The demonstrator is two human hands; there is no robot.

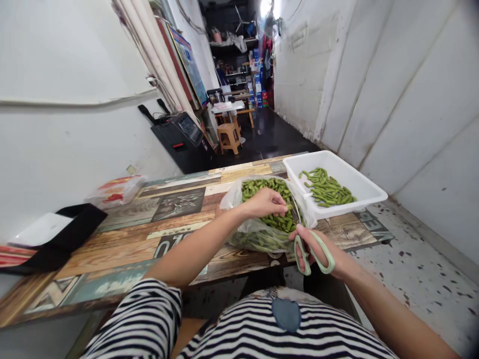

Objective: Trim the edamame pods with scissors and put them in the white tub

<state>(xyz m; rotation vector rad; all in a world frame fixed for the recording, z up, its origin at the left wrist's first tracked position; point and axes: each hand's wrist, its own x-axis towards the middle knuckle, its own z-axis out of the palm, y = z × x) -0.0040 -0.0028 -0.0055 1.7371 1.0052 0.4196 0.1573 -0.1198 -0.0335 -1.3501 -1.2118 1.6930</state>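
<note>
Striped shirt (258,331) fills the foreground. Beyond, the right hand (309,238) grips green-handled scissors (325,244); the left hand (266,203) seemingly pinches a pod (289,207) above the open plastic bag (232,200) on the surface (125,247).

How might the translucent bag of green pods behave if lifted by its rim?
The bag would likely flop and fold, as its thin film is wrinkled. It may sag with noticeable weight, since many pods fill it. Its mouth is open, so tilting could spill some.

Scissors (325,246) and pod (289,207) in hands (265,202)
</note>
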